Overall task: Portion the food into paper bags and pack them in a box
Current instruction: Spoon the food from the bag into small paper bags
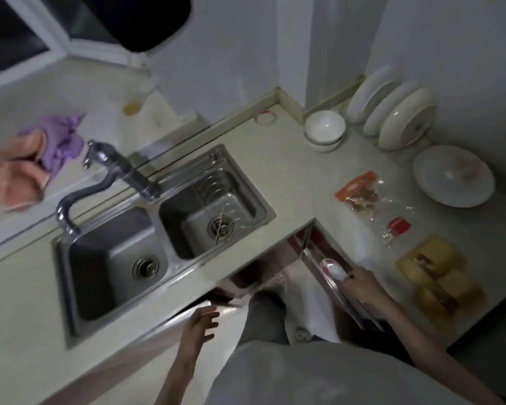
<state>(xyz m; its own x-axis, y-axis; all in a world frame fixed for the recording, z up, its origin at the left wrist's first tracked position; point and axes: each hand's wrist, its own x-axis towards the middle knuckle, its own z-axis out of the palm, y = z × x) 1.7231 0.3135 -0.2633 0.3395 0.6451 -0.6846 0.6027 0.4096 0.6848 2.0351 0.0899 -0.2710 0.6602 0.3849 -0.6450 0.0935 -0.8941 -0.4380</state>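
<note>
My right hand (pixel 362 287) reaches over an open drawer (pixel 330 273) under the right counter and holds a white spoon with a pink edge (pixel 333 268). Several yellow buns in clear wrap (pixel 438 276) lie on the counter just right of that hand. Farther back is an opened clear snack bag with an orange strip (pixel 360 194) and a small red packet (pixel 399 225). My left hand (pixel 202 323) hovers low in front of the sink counter, fingers spread and holding nothing. No paper bags or box are in view.
A steel double sink (pixel 164 229) with a faucet (pixel 111 176) fills the counter centre. White bowls (pixel 324 128), upright plates (pixel 392 112) and a flat plate (pixel 453 176) stand at the back right. Purple and pink cloths (pixel 32 162) lie at the left.
</note>
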